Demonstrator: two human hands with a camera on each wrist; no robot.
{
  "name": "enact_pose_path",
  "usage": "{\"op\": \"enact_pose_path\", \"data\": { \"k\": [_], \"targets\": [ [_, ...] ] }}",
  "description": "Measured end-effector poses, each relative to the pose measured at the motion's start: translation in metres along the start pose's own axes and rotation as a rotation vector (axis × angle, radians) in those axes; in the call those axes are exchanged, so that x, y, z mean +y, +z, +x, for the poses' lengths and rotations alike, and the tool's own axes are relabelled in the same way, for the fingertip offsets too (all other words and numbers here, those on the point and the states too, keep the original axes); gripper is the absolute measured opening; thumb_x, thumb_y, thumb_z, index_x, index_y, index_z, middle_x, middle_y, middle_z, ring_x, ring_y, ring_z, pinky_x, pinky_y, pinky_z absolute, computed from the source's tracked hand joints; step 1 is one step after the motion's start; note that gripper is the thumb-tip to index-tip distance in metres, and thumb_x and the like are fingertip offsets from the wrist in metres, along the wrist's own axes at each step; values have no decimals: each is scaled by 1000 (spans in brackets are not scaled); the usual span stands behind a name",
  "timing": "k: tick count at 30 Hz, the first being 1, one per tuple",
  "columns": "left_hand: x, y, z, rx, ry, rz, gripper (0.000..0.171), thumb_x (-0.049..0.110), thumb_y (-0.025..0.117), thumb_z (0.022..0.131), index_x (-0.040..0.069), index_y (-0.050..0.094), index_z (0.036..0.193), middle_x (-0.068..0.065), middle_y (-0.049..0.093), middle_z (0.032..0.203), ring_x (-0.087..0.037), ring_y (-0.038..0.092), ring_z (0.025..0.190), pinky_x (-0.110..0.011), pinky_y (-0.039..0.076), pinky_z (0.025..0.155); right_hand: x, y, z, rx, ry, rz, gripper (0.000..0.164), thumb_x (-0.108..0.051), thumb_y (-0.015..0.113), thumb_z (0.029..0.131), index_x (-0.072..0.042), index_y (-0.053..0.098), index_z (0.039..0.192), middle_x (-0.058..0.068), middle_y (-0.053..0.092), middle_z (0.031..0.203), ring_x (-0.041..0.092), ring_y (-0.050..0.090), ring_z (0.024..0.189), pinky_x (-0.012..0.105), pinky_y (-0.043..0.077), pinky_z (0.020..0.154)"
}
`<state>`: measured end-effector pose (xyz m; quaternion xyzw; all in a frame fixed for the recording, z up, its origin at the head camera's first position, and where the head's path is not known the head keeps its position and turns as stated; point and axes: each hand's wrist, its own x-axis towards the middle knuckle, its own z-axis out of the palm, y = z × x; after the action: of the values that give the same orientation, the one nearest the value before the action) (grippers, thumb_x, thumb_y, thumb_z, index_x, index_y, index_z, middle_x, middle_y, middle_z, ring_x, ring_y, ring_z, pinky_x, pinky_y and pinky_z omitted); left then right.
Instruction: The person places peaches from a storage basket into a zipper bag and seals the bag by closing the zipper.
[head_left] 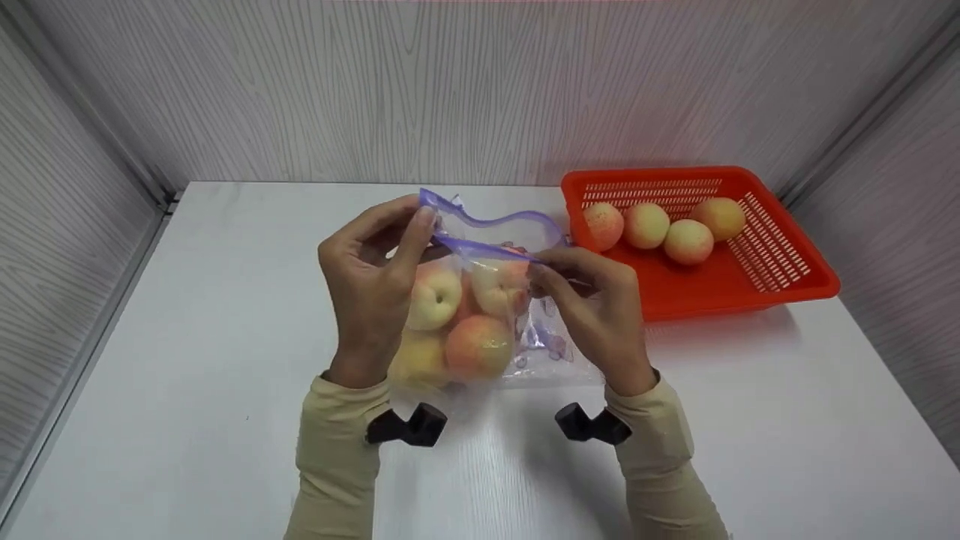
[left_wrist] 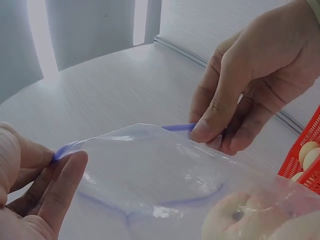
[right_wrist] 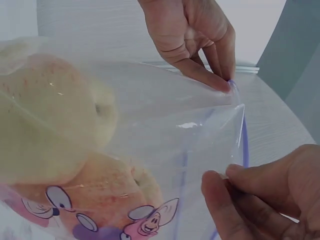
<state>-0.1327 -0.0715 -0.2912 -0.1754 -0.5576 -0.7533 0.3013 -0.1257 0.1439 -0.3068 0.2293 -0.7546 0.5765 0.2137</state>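
Observation:
A clear zip bag [head_left: 551, 330] with a purple zip strip and printed cartoon figures holds several peaches [head_left: 480, 346]. Its mouth gapes between the two hands. My left hand [head_left: 371, 281] pinches the left corner of the strip between thumb and fingers. With thumb and forefinger, my right hand [head_left: 600, 300] pinches the near edge of the mouth further right. In the left wrist view, the purple strip [left_wrist: 177, 128] runs into the right hand's fingertips. The right wrist view shows peaches [right_wrist: 45, 120] pressed against the film, below the mouth.
A red plastic basket [head_left: 806, 281] with slotted sides stands at the back right, close beside the right hand. Several peaches [head_left: 690, 241] lie in it. Everything rests on a white table [head_left: 225, 337], with grey wood-grain panels [head_left: 360, 97] behind and at both sides.

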Motion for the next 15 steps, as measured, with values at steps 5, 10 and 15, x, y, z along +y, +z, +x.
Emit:
{"op": "enact_pose_path", "data": {
  "k": [5,10,15],
  "targets": [
    [9,3,-4,61,-15,-4,14,-5,71,90,-13,72,101,-21,71,89,-28,70,73,-43,63,66,-5,0,16,92,-47,49,11,10,69,90,10,75,99,16,74,89,21,72,73,35,63,73],
    [17,1,-13,99,-109,56,14,-4,70,90,-11,72,102,-20,71,89,-30,72,71,-42,63,68,-15,-1,26,112,-68,25,11,10,68,91,10,74,100,17,73,90,21,71,73,34,63,73],
    [23,-5,-18,101,-164,60,12,-1,71,90,-8,72,99,-21,71,86,-31,72,69,-42,63,65,-23,1,33,112,-110,-4,11,10,67,91,9,74,99,16,73,88,19,70,71,33,63,73]
  ]
}}
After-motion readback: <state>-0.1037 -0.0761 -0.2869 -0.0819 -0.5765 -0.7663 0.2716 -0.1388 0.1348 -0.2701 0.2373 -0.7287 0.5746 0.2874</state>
